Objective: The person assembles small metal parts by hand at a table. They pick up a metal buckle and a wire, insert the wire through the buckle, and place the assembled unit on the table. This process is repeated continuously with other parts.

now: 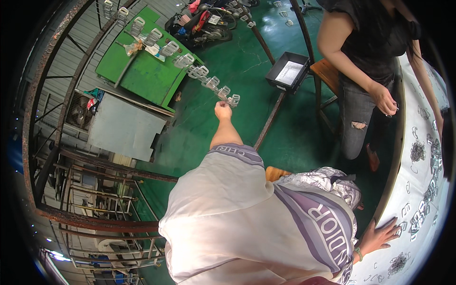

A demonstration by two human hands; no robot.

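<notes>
Reaching out ahead and a little left, my left hand [223, 111] is closed in a pinch just below the end of a hanging row of metal buckles [211, 82]. What its fingertips hold is too small to make out. The last metal buckle [233, 100] hangs right by the fingers. My right hand [378, 235] lies on the white tabletop [380, 267] with fingers spread and palm down. Its fingertips are beside a few loose buckles [404, 211]. A pile of small dark wire hooks [398, 262] lies near that hand.
A co-worker [365, 57] stands at the right, one hand [384, 99] over the table edge. A black crate [288, 71] rests on the rack frame beyond. Rusty bars [90, 226] bound the left. Behind are a green table [142, 71] and a motorcycle [204, 28]. A patterned bag [327, 178] is beside me.
</notes>
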